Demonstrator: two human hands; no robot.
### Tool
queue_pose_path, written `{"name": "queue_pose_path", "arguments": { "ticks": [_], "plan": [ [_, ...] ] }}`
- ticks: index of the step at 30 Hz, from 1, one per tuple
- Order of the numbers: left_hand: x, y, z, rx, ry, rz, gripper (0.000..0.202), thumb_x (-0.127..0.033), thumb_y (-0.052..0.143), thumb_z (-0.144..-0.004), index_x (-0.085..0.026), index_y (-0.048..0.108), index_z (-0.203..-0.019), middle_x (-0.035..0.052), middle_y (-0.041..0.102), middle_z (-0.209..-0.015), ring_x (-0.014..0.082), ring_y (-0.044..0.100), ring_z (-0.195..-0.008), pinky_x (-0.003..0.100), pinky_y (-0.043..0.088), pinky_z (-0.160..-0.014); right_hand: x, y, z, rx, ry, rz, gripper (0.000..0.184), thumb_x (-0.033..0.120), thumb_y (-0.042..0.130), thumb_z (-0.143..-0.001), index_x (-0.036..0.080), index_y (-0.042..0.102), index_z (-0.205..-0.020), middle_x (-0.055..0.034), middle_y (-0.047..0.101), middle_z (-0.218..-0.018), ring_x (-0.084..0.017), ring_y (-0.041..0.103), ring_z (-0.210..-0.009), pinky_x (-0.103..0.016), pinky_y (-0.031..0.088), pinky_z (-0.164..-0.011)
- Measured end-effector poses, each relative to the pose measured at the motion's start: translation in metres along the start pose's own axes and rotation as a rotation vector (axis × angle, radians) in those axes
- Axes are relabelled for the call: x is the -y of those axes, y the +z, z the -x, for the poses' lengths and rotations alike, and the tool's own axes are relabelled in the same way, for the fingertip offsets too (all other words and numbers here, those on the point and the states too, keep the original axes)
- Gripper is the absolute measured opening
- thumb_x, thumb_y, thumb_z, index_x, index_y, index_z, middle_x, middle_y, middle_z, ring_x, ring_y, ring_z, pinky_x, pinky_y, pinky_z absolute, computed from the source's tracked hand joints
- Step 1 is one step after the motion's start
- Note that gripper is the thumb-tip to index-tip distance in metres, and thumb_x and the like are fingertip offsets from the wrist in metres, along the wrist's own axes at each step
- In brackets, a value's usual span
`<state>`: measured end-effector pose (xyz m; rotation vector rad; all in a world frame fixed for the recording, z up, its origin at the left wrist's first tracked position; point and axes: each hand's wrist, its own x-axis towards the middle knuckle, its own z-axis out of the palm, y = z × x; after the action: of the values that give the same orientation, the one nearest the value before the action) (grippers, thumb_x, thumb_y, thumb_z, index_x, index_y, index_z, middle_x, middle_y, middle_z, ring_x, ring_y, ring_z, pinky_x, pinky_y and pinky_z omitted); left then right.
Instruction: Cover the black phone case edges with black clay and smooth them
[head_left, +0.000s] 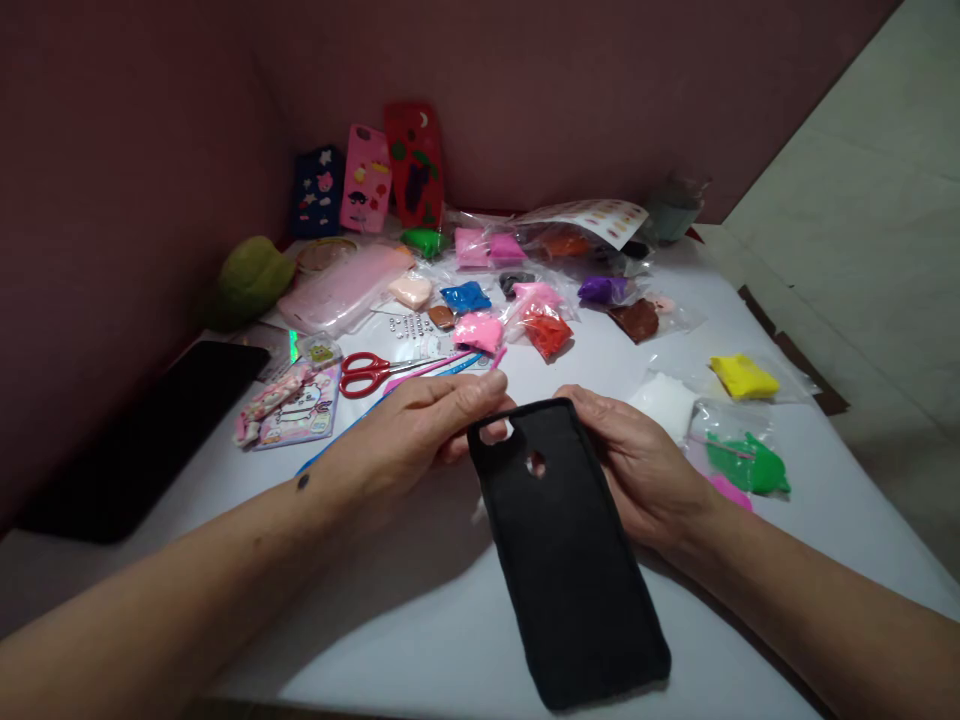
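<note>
A black phone case lies back-up over the white table, its camera cut-outs at the far end. My left hand pinches the case's top left corner, fingers closed on the rim. My right hand grips the case's right edge from beside and below it. Both hands hold it just above or on the table; I cannot tell which.
Several bags of coloured clay lie beyond the hands, with yellow clay and green clay at the right. Red scissors and a sticker pack lie left. Decorated cases lean on the back wall. A dark slab sits far left.
</note>
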<state>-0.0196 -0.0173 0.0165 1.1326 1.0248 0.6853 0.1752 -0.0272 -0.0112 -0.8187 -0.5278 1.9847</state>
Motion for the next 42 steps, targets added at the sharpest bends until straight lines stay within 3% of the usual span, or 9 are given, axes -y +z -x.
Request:
{"name": "queue_pose_path", "arguments": {
  "ticks": [4,8,12,17,23,27,30,35,42],
  "plan": [
    [-0.002,0.008,-0.001,-0.007,-0.084,0.066,0.029,-0.035,0.085,-0.070,-0.017,0.070,-0.086,0.0004,0.068,-0.082,0.0117,0.059,-0.074,0.023,0.043,-0.067,-0.001,0.000,-0.003,0.000,-0.049,-0.012,0.014,0.023,0.071,-0.084,0.014,0.062,-0.081,-0.0062,0.070,-0.079,-0.014,0.066,-0.068,-0.026,0.058,-0.067],
    [-0.002,0.015,-0.003,-0.059,-0.117,0.190,0.026,-0.020,0.085,-0.065,-0.016,0.069,-0.085,-0.0010,0.068,-0.078,0.0103,0.062,-0.070,0.023,0.047,-0.068,-0.001,0.000,-0.003,0.041,-0.027,-0.020,0.016,0.027,0.069,-0.087,0.013,0.062,-0.081,-0.0108,0.073,-0.087,-0.019,0.070,-0.077,-0.032,0.060,-0.073],
    [-0.002,0.013,-0.004,-0.063,-0.123,0.241,0.028,-0.017,0.087,-0.064,-0.015,0.070,-0.086,-0.0015,0.070,-0.075,0.0093,0.065,-0.067,0.020,0.050,-0.066,-0.001,-0.001,-0.004,0.056,-0.015,-0.068,0.015,0.027,0.066,-0.089,0.013,0.066,-0.086,-0.0073,0.071,-0.084,-0.017,0.068,-0.076,-0.030,0.059,-0.076],
    [-0.004,0.009,-0.007,-0.098,-0.155,0.279,0.026,-0.014,0.086,-0.064,-0.015,0.068,-0.082,0.0012,0.074,-0.074,0.0105,0.069,-0.066,0.017,0.051,-0.062,-0.002,-0.001,-0.004,0.034,-0.018,-0.094,0.016,0.027,0.075,-0.082,0.013,0.067,-0.084,-0.0024,0.065,-0.081,-0.013,0.062,-0.078,-0.027,0.054,-0.083],
    [-0.006,0.006,-0.006,-0.093,-0.108,0.291,0.028,-0.017,0.086,-0.068,-0.017,0.067,-0.088,0.0010,0.076,-0.078,0.0113,0.070,-0.072,0.020,0.054,-0.071,0.000,0.001,-0.003,0.030,-0.046,-0.025,0.020,0.030,0.077,-0.080,0.015,0.069,-0.090,-0.0026,0.065,-0.083,-0.014,0.062,-0.077,-0.027,0.054,-0.079],
    [-0.007,0.004,-0.004,-0.079,-0.108,0.271,0.033,-0.025,0.087,-0.068,-0.018,0.069,-0.095,0.0000,0.075,-0.088,0.0116,0.069,-0.079,0.018,0.051,-0.069,0.001,0.001,-0.004,-0.045,-0.098,0.020,0.020,0.033,0.075,-0.083,0.016,0.067,-0.090,-0.0045,0.069,-0.092,-0.015,0.064,-0.084,-0.030,0.054,-0.083],
    [-0.006,0.006,-0.005,-0.046,-0.141,0.259,0.036,-0.022,0.087,-0.067,-0.018,0.071,-0.099,0.0006,0.075,-0.095,0.0120,0.068,-0.080,0.019,0.051,-0.070,0.002,0.000,-0.005,-0.079,-0.125,0.019,0.020,0.033,0.075,-0.083,0.016,0.065,-0.088,-0.0051,0.069,-0.093,-0.016,0.064,-0.085,-0.031,0.054,-0.085],
    [-0.003,0.010,-0.007,-0.045,-0.167,0.304,0.025,-0.017,0.084,-0.068,-0.017,0.074,-0.091,0.0000,0.074,-0.086,0.0101,0.066,-0.073,0.018,0.048,-0.065,0.002,-0.001,-0.005,-0.086,-0.090,0.020,0.022,0.035,0.073,-0.085,0.016,0.064,-0.091,-0.0068,0.070,-0.093,-0.017,0.065,-0.085,-0.034,0.055,-0.083],
    [-0.001,0.010,-0.007,-0.070,-0.150,0.322,0.025,-0.013,0.082,-0.068,-0.017,0.072,-0.091,-0.0007,0.074,-0.083,0.0099,0.065,-0.069,0.018,0.049,-0.064,0.002,-0.001,-0.007,-0.063,-0.096,0.026,0.023,0.035,0.074,-0.083,0.016,0.067,-0.094,-0.0068,0.071,-0.098,-0.019,0.065,-0.091,-0.035,0.054,-0.088]
  ]
}}
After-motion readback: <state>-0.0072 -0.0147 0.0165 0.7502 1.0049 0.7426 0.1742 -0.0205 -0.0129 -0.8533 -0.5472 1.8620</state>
